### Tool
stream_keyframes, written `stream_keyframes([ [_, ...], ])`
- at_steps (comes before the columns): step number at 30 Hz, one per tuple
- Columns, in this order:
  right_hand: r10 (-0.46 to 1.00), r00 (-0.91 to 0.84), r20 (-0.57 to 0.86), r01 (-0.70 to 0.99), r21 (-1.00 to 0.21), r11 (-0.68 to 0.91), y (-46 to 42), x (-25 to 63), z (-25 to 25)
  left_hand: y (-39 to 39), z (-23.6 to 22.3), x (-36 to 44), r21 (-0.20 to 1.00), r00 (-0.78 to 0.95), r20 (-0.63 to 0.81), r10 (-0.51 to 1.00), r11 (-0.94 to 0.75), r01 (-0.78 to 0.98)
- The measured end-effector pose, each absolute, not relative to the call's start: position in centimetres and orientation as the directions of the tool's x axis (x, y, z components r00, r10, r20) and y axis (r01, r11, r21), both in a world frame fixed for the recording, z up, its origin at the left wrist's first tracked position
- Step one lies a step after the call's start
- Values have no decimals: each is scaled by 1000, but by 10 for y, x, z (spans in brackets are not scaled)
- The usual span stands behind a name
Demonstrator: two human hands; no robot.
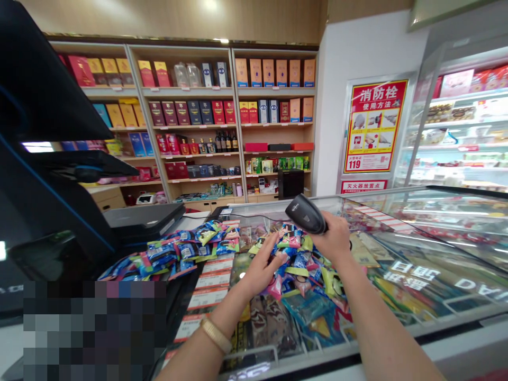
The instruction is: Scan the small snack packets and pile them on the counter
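Note:
My right hand [335, 238] is closed round the grip of a black barcode scanner [306, 214], held just above a heap of small colourful snack packets [304, 270] on the glass lid of a freezer chest [416, 275]. My left hand [262, 270], a gold bracelet on its wrist, rests on the left side of that heap with fingers reaching into the packets and touching them. A second heap of blue and green packets [178, 251] lies further left on the counter.
A black till screen [47, 159] and its stand fill the left. A dark flat device [138, 217] sits behind the left heap. Shelves of boxed goods and bottles [222, 121] line the back wall. A glass-door chiller [460, 121] stands at right beside a red poster [375, 127].

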State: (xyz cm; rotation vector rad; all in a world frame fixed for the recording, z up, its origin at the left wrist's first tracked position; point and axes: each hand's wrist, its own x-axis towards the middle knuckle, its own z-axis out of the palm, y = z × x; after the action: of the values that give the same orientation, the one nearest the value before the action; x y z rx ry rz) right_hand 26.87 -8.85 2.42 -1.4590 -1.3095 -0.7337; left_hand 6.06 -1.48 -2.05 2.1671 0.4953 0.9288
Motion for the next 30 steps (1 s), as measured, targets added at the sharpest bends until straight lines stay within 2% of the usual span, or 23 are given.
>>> stream_keyframes([
  [4,352,240,905,959,-278,60,-87,272,22,-5,-23,59,746,613,492,619,-662,70],
  [7,350,264,899,953,-298,47,-87,273,21,16,-25,50,702,410,548,729,-667,249],
  [9,346,268,899,952,-302,48,-87,273,21,32,-26,38,601,304,548,779,-620,505],
  [11,346,266,900,952,-301,50,-87,273,21,45,-27,25,463,255,500,828,-504,729],
  [14,351,265,898,953,-299,46,-86,272,20,54,-29,12,280,221,456,862,-374,884],
  [17,355,261,898,954,-297,49,-86,272,20,52,-29,7,174,244,415,877,-339,924],
  [22,357,252,899,956,-288,50,-87,271,21,42,-21,8,111,293,291,911,-336,935],
  [27,358,238,903,960,-275,55,-86,269,21,37,-16,7,66,261,313,913,-295,953],
  [30,366,239,899,959,-277,56,-86,268,21,38,-17,6,83,263,325,908,-305,949],
])
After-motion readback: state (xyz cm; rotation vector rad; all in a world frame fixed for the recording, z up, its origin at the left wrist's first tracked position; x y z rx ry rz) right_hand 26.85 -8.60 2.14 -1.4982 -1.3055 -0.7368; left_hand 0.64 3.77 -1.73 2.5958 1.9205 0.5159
